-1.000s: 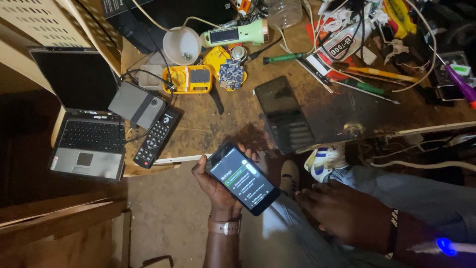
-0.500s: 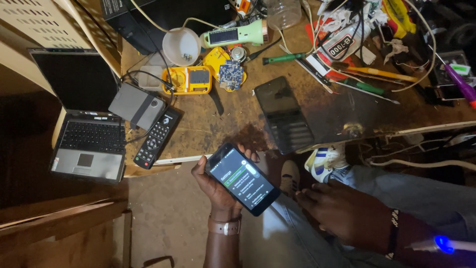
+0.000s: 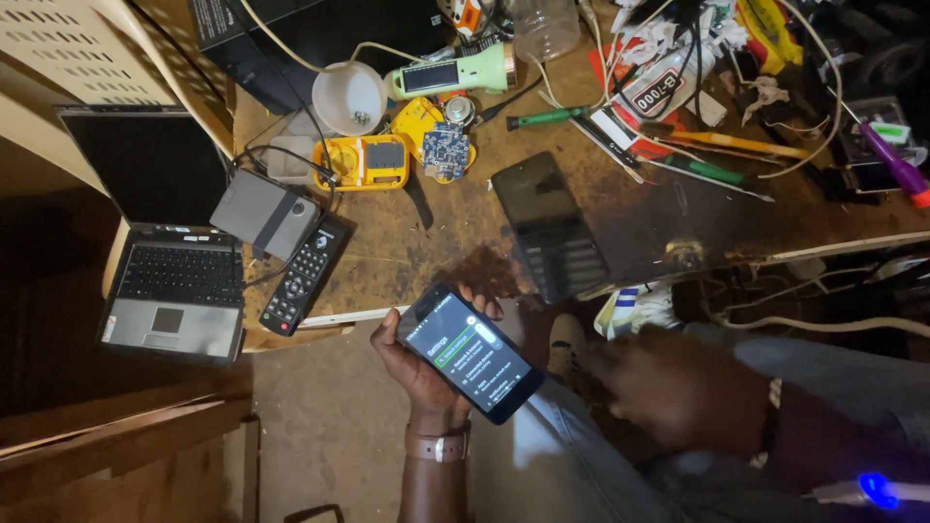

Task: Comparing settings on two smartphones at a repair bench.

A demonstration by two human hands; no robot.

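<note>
A scarred wooden work surface [image 3: 436, 232] in a dim room, seen from above, crowded with electronics parts and tools. At its top edge lies a white tube-shaped pack with a red band [image 3: 668, 82] among tangled wires, and a black box [image 3: 291, 39] sits at the upper left. One open laptop [image 3: 165, 252] rests at the left end, with one grey box-shaped device [image 3: 263, 211] and one black remote control [image 3: 305, 276] just beside it. One yellow meter [image 3: 368, 162] lies near a small blue circuit board [image 3: 446, 150] and a white bowl [image 3: 349, 97]. One pale green torch [image 3: 455, 73] lies above them. Two green-handled screwdrivers [image 3: 544, 117] are visible. One dark phone [image 3: 547, 225] lies flat, screen off, near the front edge.

Below the surface, over the floor, the left hand [image 3: 421, 363] is curled around a second phone [image 3: 470, 352], whose lit screen shows a menu with a green bar. The right hand [image 3: 678, 387] rests on the lap to the right, blurred, fingers loosely spread, grasping nothing; its fingertips are near the lit phone, not touching it.
</note>
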